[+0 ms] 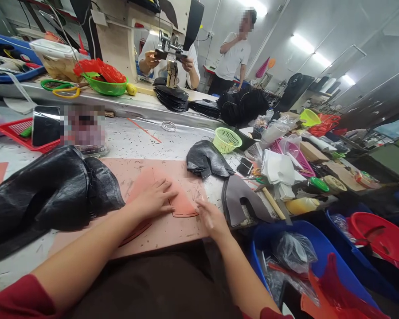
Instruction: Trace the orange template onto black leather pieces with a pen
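My left hand (153, 199) lies flat with its fingers spread on a salmon-pink cut piece (182, 204), which rests on a larger pink work mat (126, 175). Just to the right of that piece is my right hand (211, 218), fingers stretched out and touching the mat's right edge. Neither hand holds anything. A big heap of black leather pieces (43, 195) sits left of my left arm. A smaller black leather piece (206, 159) lies beyond the mat.
A grey cut piece (239, 199) and a wooden-handled tool (274, 204) lie right of the mat. A green basket (226, 139), white papers and bottles crowd the right. Blue tubs (286, 235) and a red bowl (379, 235) stand lower right. Two persons work at the back.
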`<state>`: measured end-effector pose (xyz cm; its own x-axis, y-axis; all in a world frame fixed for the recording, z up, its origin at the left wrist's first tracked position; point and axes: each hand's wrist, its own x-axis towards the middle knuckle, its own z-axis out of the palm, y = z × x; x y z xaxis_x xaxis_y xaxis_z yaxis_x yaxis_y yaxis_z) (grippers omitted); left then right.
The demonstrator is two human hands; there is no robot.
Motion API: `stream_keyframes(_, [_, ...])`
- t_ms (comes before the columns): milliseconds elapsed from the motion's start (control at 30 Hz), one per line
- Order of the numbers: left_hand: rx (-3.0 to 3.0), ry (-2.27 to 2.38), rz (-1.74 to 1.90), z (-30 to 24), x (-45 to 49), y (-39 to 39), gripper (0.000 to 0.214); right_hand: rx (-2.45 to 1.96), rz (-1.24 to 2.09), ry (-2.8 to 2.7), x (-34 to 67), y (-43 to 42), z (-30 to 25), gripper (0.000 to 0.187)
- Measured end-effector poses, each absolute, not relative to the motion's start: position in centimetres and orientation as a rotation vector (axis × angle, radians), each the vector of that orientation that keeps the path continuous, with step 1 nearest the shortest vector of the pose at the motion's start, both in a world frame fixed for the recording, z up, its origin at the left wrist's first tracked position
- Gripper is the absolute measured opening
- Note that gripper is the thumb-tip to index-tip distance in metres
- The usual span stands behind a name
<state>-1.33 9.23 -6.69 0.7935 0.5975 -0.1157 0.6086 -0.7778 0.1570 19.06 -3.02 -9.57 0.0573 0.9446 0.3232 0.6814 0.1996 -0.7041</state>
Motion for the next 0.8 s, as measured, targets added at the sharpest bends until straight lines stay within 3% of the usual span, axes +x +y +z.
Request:
stream_keyframes(400, [2.823,0.909,0.044,-7.7,-1.6,9.5,0.052,-1.476,0.711,-1.868,15.7,-0.8,-7.8,0.024])
stream_keyframes(667, [2.765,0.936,0.039,-7.9,-1.6,9.5,0.052,-1.622,1.146,-1.569,21.5,0.1,-6.5,0.029])
stream_keyframes(800, [2.77,0.99,0.182,-8.1,-2.3,9.4,0.05,-1.615,0.994,-1.539,18.6,4.5,-6.9,0.015])
